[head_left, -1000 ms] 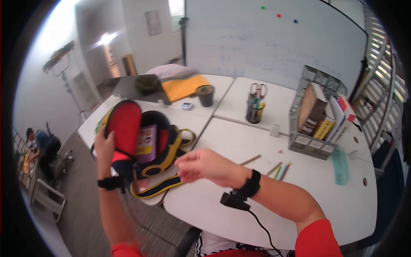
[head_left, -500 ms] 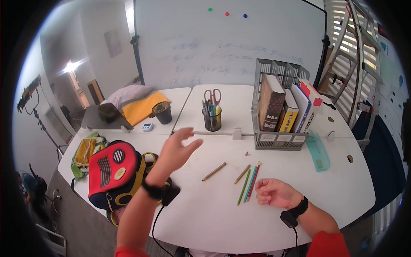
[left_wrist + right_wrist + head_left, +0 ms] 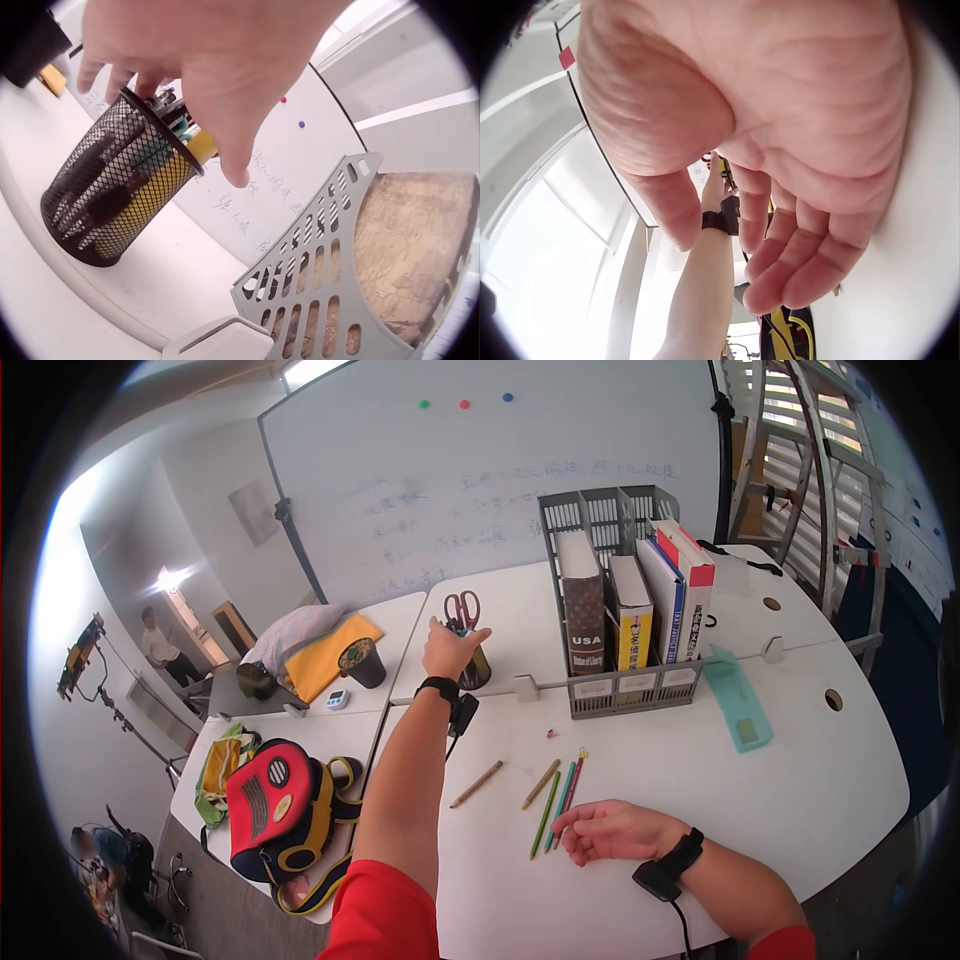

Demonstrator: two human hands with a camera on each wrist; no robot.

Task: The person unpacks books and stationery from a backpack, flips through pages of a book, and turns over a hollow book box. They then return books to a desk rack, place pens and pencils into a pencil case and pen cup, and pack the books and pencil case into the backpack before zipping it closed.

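Observation:
My left hand (image 3: 452, 650) reaches over the black mesh pen holder (image 3: 116, 184), which holds pens, a yellow item and a pair of scissors (image 3: 462, 605). In the left wrist view its fingers spread behind the rim, and the thumb stretches out past the rim's right side. The holder stands on the white table. My right hand (image 3: 625, 830) lies low over the table with fingers loosely curled and nothing in them. Close to its fingertips are a green pencil (image 3: 545, 817), a teal pencil (image 3: 562, 807) and a pink one (image 3: 575, 780).
Two brown pencils (image 3: 541, 784) lie nearby. A grey file rack (image 3: 632, 703) with books stands right of the holder, beside a teal case (image 3: 738, 705). At left are a red backpack (image 3: 262, 800), a potted plant (image 3: 365, 666) and a small timer (image 3: 338, 699).
My left hand has left the backpack, whose flap was open and is now closed, and moved forward to the pen holder. My right hand has moved right, beside the pencils.

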